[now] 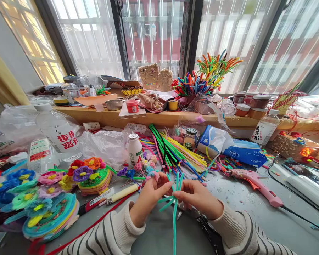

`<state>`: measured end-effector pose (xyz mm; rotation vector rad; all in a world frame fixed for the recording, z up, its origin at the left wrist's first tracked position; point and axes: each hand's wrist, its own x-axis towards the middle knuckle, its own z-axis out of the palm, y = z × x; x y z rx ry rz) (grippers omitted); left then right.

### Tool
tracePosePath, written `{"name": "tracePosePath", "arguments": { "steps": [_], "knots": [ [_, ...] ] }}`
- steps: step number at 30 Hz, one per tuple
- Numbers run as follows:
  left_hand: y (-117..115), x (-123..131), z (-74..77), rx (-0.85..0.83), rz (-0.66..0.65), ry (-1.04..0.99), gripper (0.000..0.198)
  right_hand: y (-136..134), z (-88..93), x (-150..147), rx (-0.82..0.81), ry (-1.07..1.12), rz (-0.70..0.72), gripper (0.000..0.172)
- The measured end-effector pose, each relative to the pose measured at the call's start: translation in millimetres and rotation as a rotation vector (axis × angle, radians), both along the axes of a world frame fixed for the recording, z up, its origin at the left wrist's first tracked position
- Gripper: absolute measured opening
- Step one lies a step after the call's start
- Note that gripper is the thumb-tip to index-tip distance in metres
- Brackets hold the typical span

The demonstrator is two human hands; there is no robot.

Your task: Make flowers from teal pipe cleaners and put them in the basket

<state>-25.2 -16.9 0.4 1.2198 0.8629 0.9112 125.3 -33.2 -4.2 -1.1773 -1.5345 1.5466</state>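
Observation:
Between my two hands is a bunch of turquoise pipe cleaners (174, 219), joined at the middle, with short ends spread up and to the left and one long end hanging down. My left hand (155, 189) pinches it from the left with thumb and forefinger. From the other side, my right hand (198, 196) grips it near the crossing, thumb on top. A dark-handled tool (208, 230), partly hidden by my right wrist, lies beneath on the grey table. Just beyond my hands lie small pipe-cleaner flowers (149, 164) and a heap of loose coloured pipe cleaners (175, 148).
Finished flower pieces (50, 209) crowd the left side beside a large plastic bottle (58, 131). At right lies a pink glue gun (257, 184) with its black cord. Behind it rests a blue tissue pack (231, 145). Jars and crafts line the wooden ledge (159, 118) below the windows.

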Motion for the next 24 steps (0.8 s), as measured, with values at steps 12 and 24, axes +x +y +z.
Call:
{"name": "tracePosePath", "arguments": {
  "steps": [12,24],
  "knots": [
    [-1,1,-4.2,0.004,-0.005,0.016,0.024,-3,1.3,-3,-0.015,-0.035,0.037,0.026],
    [-9,1,9.1,-0.220,0.052,-0.153,0.015,0,-2.5,-5,0.056,0.121,-0.111,0.031]
  ]
}}
